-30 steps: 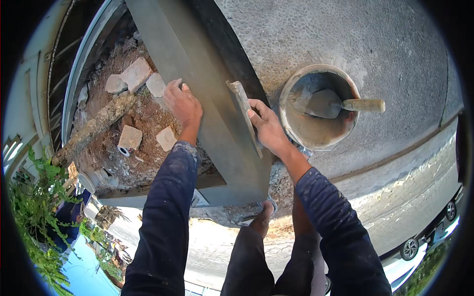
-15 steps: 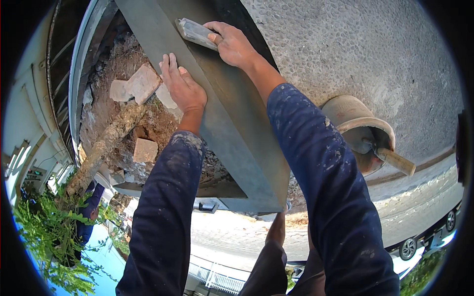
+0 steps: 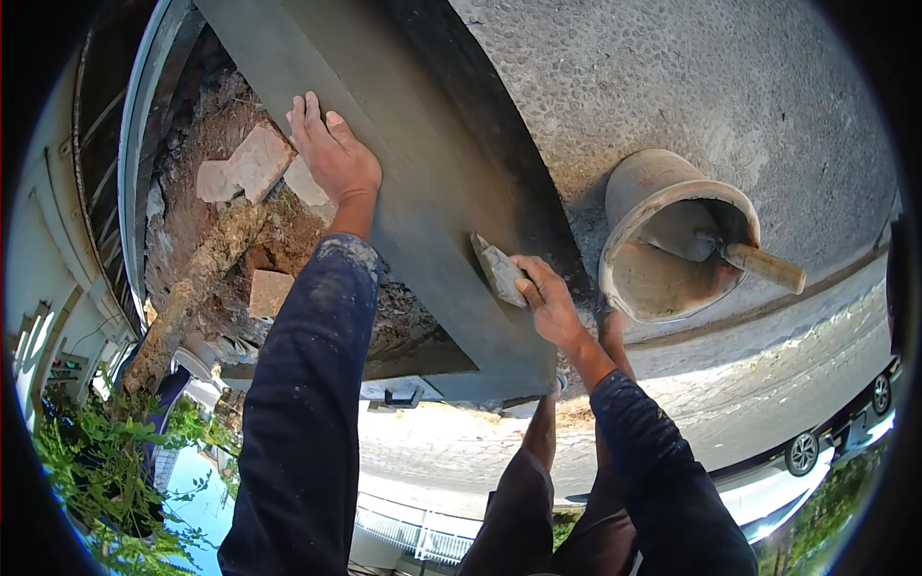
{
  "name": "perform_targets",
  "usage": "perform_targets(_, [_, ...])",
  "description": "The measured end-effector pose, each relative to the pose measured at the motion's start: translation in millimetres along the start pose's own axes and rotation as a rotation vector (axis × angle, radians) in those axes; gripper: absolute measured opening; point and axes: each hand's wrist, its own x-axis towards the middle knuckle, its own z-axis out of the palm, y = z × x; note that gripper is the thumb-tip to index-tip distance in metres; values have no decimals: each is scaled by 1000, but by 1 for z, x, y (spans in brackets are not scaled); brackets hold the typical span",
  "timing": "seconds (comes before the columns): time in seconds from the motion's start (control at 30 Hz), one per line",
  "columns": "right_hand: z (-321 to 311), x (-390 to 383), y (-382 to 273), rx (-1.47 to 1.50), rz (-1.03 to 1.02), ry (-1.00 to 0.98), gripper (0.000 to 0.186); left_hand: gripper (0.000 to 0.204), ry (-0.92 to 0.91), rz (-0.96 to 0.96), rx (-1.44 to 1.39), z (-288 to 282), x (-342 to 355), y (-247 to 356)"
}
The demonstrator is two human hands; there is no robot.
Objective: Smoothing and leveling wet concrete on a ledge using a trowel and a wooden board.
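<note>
My left hand (image 3: 334, 161) lies with fingers stretched out on the flat top of a low wall (image 3: 413, 206) coated in smooth grey mortar, by its inner edge. Gripped in my right hand (image 3: 559, 309) is a small grey-white block (image 3: 500, 273), crusted with mortar and pointed at its far end. It sits against the wall near the top's outer edge, close to the near corner. Whether the whole underside touches the mortar is hidden.
Right of the wall stands a mortar-stained bucket (image 3: 653, 182) holding a trowel, its wooden handle (image 3: 765, 268) over the rim. Left of the wall, a planting bed holds broken bricks (image 3: 257, 163) and a tree trunk (image 3: 192, 293). My feet are near the wall's corner.
My right hand has drawn the block back along the wall toward me, from the far part to near the corner. My left hand still rests flat on top; the view has shifted slightly.
</note>
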Motion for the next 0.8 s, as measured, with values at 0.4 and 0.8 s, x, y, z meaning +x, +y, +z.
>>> perform_targets(0.4, [18, 158, -83, -327, -52, 166, 46, 52, -6, -13, 12, -5, 0, 0])
perform_targets(0.8, [45, 97, -28, -520, 123, -46, 62, 53, -13, -35, 43, -11, -2, -4])
